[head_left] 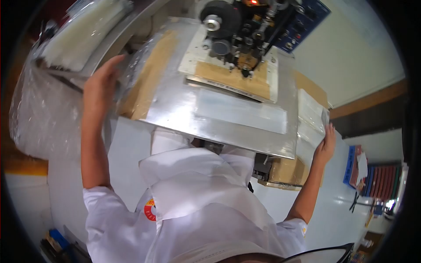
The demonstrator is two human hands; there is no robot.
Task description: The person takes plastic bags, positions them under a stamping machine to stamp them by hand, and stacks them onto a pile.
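Observation:
My left hand (101,81) is raised at the left with its fingers stretched out. It holds nothing that I can see and is near the plastic-covered left edge of the steel worktop (175,109). My right hand (324,147) reaches past the worktop's right side. Its extended fingers touch the outer edge of a stack of clear plastic bags (310,116), and I cannot see a grip on any bag. A flat translucent plastic strip (241,111) lies on the worktop, in front of a coding machine (239,44) with a white base and black rollers.
Brown tape (151,74) covers the worktop's left part. Clear plastic sleeves (85,37) lie on a metal tray at upper left, with a big plastic bag (48,114) hanging below. A cardboard box (287,171) stands at right. Binders (383,180) line the far right. A blue control panel (302,24) is behind.

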